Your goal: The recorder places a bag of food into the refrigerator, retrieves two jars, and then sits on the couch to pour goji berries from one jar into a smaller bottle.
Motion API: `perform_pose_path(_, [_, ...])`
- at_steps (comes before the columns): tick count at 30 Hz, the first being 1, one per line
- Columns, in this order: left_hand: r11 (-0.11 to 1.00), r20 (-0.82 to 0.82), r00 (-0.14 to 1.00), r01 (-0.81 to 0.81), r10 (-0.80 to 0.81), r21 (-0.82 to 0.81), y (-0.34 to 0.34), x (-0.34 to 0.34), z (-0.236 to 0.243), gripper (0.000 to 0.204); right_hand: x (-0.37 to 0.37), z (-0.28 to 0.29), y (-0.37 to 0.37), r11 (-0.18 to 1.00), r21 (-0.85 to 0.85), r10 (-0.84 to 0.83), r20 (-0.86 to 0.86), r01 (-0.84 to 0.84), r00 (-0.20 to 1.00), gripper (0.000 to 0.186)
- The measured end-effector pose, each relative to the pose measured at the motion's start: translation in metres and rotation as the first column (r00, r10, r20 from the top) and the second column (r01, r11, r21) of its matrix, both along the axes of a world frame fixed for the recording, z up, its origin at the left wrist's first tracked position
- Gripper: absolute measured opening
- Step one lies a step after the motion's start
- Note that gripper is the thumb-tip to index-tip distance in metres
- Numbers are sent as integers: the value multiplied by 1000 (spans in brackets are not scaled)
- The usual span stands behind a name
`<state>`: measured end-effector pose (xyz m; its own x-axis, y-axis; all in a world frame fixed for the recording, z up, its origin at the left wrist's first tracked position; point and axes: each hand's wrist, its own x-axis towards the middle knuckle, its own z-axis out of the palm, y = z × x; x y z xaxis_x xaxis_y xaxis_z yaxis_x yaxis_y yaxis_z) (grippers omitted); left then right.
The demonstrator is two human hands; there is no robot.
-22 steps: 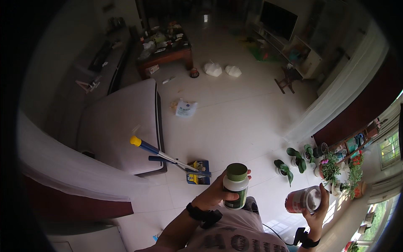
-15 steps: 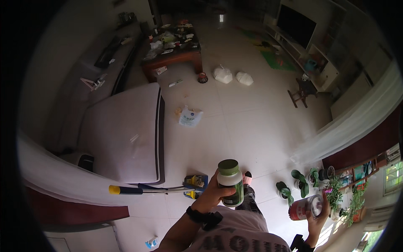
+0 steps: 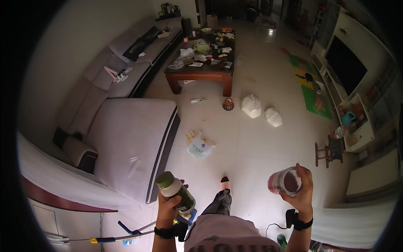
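In my left hand is a white bottle with a green cap and a dark green label, its cap end tilted up and to the left. The fingers wrap round its body. On the other side, my right hand grips a clear plastic jar with a pinkish-red label, lying tipped in the fingers with a round end facing me. Both things are held up above the tiled floor, well apart. Dark straps circle both wrists.
A grey sofa runs along the left. Ahead stands a wooden coffee table strewn with clutter. White bags and a plastic bag lie on the floor. A small stool stands right; a mop lies lower left.
I have moved forward into the room, and the view has swung upward. The plants have dropped almost out of sight. Both hands keep their holds; the bottle now sits farther left, the jar higher.
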<state>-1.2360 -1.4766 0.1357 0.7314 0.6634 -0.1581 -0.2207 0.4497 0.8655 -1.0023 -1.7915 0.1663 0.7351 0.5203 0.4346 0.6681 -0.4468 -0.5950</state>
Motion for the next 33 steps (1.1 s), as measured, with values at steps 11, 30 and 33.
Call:
perform_pose_path(11, [978,-15,993,115,-114,175,122,237,-2,73,225,18,133,1000,-10,2,-13,-3,1000,87])
perform_pose_path(30, [733,-121,728,-640,674,232,289,428,16,73,595,14,540,838,-55,542,-34,-543,840,84])
perform_pose_path(33, [696,-150,680,-694,717,183,326,439,2,74,599,15,627,705,-28,709,-27,-709,705,84])
